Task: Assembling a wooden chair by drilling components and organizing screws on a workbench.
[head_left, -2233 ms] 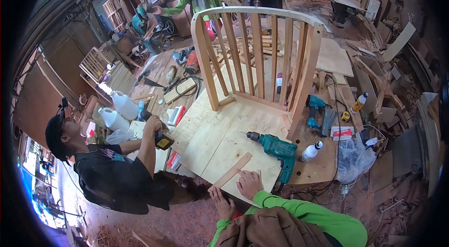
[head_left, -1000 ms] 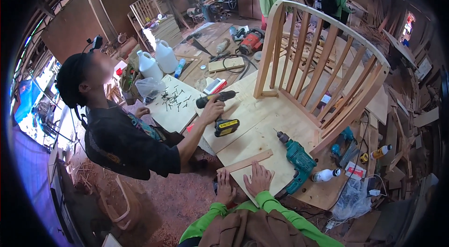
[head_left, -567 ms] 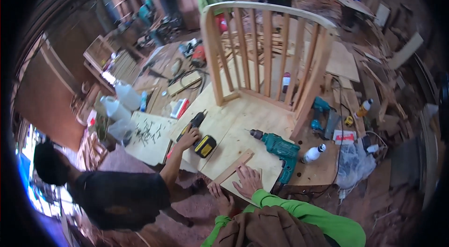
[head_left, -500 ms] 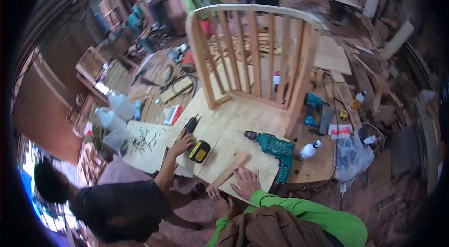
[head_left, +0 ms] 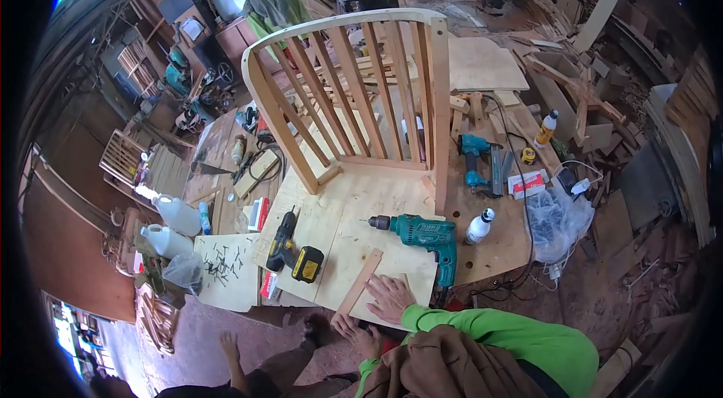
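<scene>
My left hand (head_left: 360, 336) is at the near edge of the plywood board (head_left: 339, 210), its curled fingers on the near end of a short wooden strip (head_left: 358, 282). My right hand (head_left: 388, 298) lies palm down on the board just right of that strip, fingers stretched out. A sliver of wood shows beside its fingertips. Beyond my hands a teal corded drill (head_left: 422, 234) lies on its side, bit pointing left. A black and yellow cordless drill (head_left: 290, 247) rests left of the strip. Neither drill is in a hand.
A slatted wooden frame (head_left: 346, 89) stands at the board's far side. Screws (head_left: 224, 264) lie on a panel left, near white jugs (head_left: 178, 215). A teal nailer (head_left: 480, 162), bottles (head_left: 480, 226) and a plastic bag (head_left: 557, 221) are right. A co-worker's hand (head_left: 230, 347) is lower left.
The co-worker's hand has let go of the cordless drill, and that person has moved back toward the lower left. The view has shifted. My hands stay about the strip.
</scene>
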